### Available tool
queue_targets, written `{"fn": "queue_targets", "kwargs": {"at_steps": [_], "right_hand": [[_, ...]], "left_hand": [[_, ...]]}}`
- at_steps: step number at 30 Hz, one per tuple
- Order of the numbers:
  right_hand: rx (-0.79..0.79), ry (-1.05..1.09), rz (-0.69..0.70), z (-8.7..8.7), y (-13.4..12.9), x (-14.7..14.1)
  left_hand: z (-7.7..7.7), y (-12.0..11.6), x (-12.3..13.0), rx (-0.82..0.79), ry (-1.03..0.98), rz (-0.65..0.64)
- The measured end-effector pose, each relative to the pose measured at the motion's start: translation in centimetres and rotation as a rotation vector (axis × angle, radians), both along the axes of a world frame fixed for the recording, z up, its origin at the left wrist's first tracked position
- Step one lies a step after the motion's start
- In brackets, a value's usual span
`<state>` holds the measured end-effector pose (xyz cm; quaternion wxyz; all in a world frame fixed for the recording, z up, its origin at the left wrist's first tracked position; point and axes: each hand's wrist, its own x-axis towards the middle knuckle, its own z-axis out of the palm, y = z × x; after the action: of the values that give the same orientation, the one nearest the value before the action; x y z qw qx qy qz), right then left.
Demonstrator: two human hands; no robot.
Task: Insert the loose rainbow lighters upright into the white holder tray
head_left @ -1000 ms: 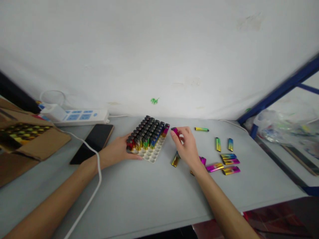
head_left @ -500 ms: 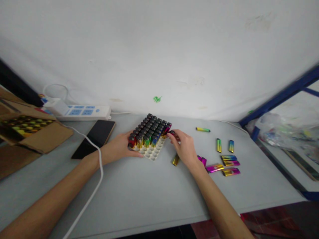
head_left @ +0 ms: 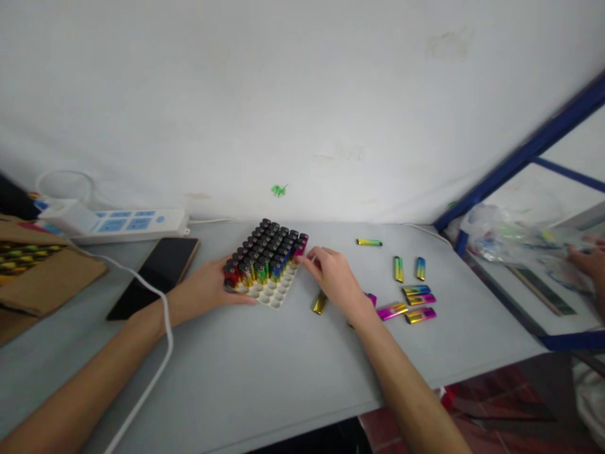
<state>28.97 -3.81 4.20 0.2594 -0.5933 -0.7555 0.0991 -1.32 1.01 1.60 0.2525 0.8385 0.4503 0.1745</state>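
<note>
Apparently, right hand point(head_left: 331, 275), grip unclear, seats glossy magenta lighter point(head_left: 299, 250) in white holed tray point(head_left: 271, 294) left hand point(head_left: 211, 287) clasps; straight pressing needed.

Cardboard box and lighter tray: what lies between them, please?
Between them, the head view shows the dark phone, a white cable and the left hand holding the tray.
</note>
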Motion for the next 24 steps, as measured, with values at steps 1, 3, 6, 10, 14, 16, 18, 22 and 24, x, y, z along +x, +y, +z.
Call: {"fn": "queue_targets", "kwargs": {"at_steps": [1,3,6,10,14,16,18,22,24], "right_hand": [[0.025,0.035,-0.006,0.4,-0.3,1.1],[0.041,0.074,-0.074,1.2,-1.1,3.5],[0.015,0.070,-0.157,1.6,-3.0,6.6],[-0.026,0.034,-0.156,0.3,-5.5,8.0],[-0.080,-0.021,-0.159,-1.3,-5.8,7.1],[-0.093,-0.048,-0.167,-1.6,-5.4,6.7],[-0.112,-0.062,-0.172,-1.5,-4.8,6.8],[-0.170,-0.109,-0.191,-1.0,-4.0,7.4],[-0.171,-0.096,-0.191,-0.8,-3.6,7.7]], "left_hand": [[-0.2,0.1,-0.1,0.002,0.005,0.002],[-0.2,0.2,-0.1,-0.001,0.027,-0.001],[0.3,-0.1,0.0,-0.015,0.049,0.004],[0.8,-0.3,0.3,-0.027,0.036,0.014],[0.4,0.0,0.3,-0.024,0.030,0.013],[0.0,0.1,0.1,-0.021,0.021,0.021],[-0.3,0.2,0.0,-0.021,0.020,0.020],[-0.6,0.3,-0.3,-0.023,0.023,0.019],[-0.5,0.3,-0.3,-0.022,0.025,0.024]]}}
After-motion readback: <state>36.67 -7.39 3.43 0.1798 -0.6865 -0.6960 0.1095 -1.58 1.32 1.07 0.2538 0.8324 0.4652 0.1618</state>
